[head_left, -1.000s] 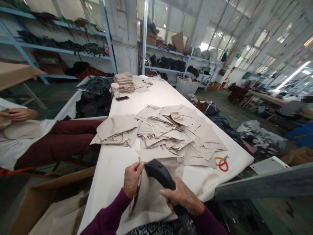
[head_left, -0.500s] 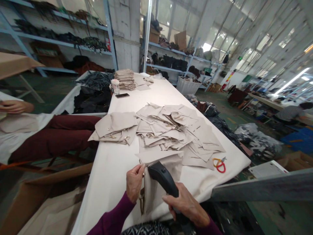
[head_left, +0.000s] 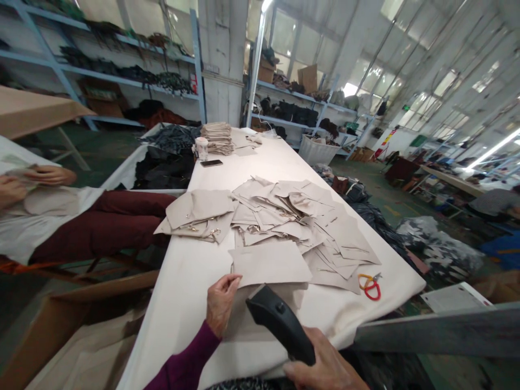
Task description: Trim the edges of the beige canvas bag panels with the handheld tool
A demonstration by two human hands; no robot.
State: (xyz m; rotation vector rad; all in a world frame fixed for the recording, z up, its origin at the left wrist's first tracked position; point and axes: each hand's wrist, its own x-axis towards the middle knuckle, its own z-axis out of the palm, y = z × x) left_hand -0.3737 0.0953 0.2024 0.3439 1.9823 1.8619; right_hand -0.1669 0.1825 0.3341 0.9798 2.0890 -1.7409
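Observation:
My left hand (head_left: 221,303) pinches the near left corner of a beige fabric piece (head_left: 270,262), which lies flat at the front of the heap. My right hand (head_left: 325,360) is wrapped around a black curved handheld tool (head_left: 282,319) with a broad, flat head, shaped like a hair clipper. The tool's head is just below the fabric's near edge, over a shaded hanging part of beige cloth; I cannot tell whether they touch. Beyond lies a loose heap of beige pieces (head_left: 280,211), some with metal fittings. A smaller beige stack (head_left: 201,208) lies to its left.
Scissors (head_left: 370,285) with red and yellow handles lie at the right of the white table (head_left: 252,168). A phone (head_left: 212,163), a white cup (head_left: 201,147) and a folded stack (head_left: 216,138) stand far back. A seated person (head_left: 105,222) is at the left, behind a cardboard box (head_left: 52,319).
The black tool has come away from the fabric edge, toward me. The piece in my left hand now lies flatter, and its gold metal fittings no longer show. The view has shifted slightly.

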